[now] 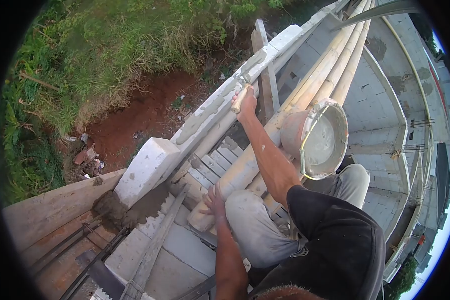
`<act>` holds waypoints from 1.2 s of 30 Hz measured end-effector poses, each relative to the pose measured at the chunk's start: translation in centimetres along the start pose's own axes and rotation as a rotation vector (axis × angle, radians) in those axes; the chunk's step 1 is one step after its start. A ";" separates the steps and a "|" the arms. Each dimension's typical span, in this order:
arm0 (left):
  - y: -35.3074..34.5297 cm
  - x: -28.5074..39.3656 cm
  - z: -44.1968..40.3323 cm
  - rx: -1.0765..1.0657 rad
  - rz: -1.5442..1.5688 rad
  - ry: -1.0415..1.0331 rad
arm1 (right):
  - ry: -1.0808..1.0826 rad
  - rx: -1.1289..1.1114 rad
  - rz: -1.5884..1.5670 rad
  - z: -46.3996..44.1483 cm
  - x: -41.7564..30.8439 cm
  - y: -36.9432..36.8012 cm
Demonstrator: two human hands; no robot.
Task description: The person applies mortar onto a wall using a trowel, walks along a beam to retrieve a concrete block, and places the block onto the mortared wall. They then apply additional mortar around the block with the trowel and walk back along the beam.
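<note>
My right hand (248, 104) is closed around the pale handle of a trowel (241, 98), stretched out over the top of the white block wall (212, 112). Little of the trowel's blade shows. Wet grey mortar (201, 123) lies in a strip along the wall top. My left hand (215, 202) rests with fingers spread on the near end of a bamboo pole (235, 181). Beside my right forearm, a bucket (291, 131) of grey mortar sits tilted on the poles, a yellowish handle across its rim. A white block (147, 165) stands at the near end of the wall.
Several long bamboo poles (330, 70) run away to the upper right. A saw blade (102, 275), rebar (92, 245) and a wooden board (65, 205) lie at lower left. Beyond the wall the ground drops to red soil (135, 115) and grass. Block walls (367, 107) stand at right.
</note>
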State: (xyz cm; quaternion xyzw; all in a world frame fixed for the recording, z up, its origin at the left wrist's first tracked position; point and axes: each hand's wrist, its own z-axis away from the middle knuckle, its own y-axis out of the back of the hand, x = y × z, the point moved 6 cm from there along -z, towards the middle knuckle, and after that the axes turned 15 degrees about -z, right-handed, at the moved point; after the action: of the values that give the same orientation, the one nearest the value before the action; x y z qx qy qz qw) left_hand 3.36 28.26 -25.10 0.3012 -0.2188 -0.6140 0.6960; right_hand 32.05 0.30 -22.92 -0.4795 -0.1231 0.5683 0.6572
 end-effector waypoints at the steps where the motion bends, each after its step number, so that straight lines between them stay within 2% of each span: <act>1: 0.1 -0.1 0.0 0.016 0.008 -0.006 | -0.018 0.094 0.080 0.8 0.6 0.6; 3: 0.7 0.4 -0.6 0.054 0.032 -0.012 | -0.036 0.161 0.159 1.6 0.7 -0.5; 5: 0.3 0.4 -0.7 0.028 0.011 0.015 | -0.143 0.164 -0.049 3.0 1.1 -1.5; 6: -0.1 0.2 -0.4 0.020 0.010 0.014 | -0.141 0.172 -0.044 5.3 0.2 -1.7; 8: 0.3 0.3 -0.8 0.039 0.075 0.002 | -0.190 0.002 0.191 11.8 -2.6 -4.7; 10: 0.9 0.6 -0.7 0.043 0.094 0.001 | -0.202 -0.090 0.313 18.5 -7.5 -6.5; 13: 0.4 0.0 -1.1 0.036 0.142 -0.012 | -0.055 -0.198 0.605 26.1 -18.6 -7.1; 14: 0.7 0.0 -0.9 0.033 0.152 -0.022 | 0.033 -0.183 0.763 28.1 -23.0 -7.0; 17: 1.1 0.4 -0.3 0.051 0.179 -0.057 | 0.276 -0.145 1.531 32.4 -35.2 -5.8; 18: 1.4 0.4 0.0 0.091 0.177 -0.083 | 0.269 -0.144 1.544 33.9 -37.5 -5.7; 20: 2.0 0.9 0.6 0.066 0.164 -0.075 | 0.322 -0.118 2.379 36.3 -40.2 -5.6; 21: 2.3 0.7 0.7 0.053 0.143 -0.070 | 0.325 -0.111 2.377 36.5 -40.7 -4.9; 23: 1.6 0.4 -0.1 0.073 0.109 -0.093 | 0.268 -0.153 2.596 35.5 -40.4 -2.2; 26: 1.5 0.5 -0.1 0.077 0.081 -0.103 | 0.295 -0.166 2.686 30.8 -38.3 1.6; 31: 0.5 0.1 -1.6 0.140 0.167 -0.168 | 0.271 -0.290 2.567 25.7 -33.7 5.3; 33: 0.0 -0.1 -2.1 0.160 0.167 -0.189 | 0.217 -0.290 2.362 26.1 -33.5 6.2; 34: -0.3 -0.1 -2.7 0.180 0.182 -0.216 | 0.206 -0.285 2.362 26.6 -33.9 6.7; 36: -0.7 -0.4 -3.3 0.213 0.209 -0.270 | -0.073 -0.129 1.832 27.8 -35.1 8.7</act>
State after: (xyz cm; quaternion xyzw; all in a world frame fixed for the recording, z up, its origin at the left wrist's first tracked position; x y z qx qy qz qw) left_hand 5.05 29.11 -27.97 0.2637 -0.4041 -0.5466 0.6843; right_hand -4.44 -17.34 -1.94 -0.4070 0.2527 0.8739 -0.0823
